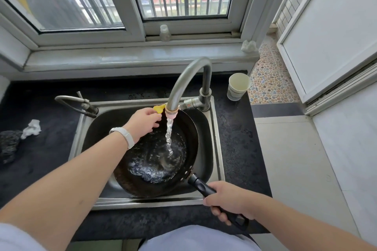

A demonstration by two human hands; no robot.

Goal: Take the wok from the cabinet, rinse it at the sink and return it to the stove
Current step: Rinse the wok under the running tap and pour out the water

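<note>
My right hand (228, 197) fingers curled tight round black handle (201, 184) of wok (190, 134). My left hand (142, 123) fingers bent, tips pinch yellow tab (158, 108) on tap (183, 79). Wok sits tilted in sink (216, 149), under tap. Water (169, 134) runs down into wok, splashy puddle at bottom. White band (125, 135) on left wrist. Paper cup (238, 86) on dark counter (240, 138), right of tap.

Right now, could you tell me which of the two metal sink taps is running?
The tall curved steel tap with the pink nozzle, pouring into the black wok; the thin small tap at left is dry.
</note>
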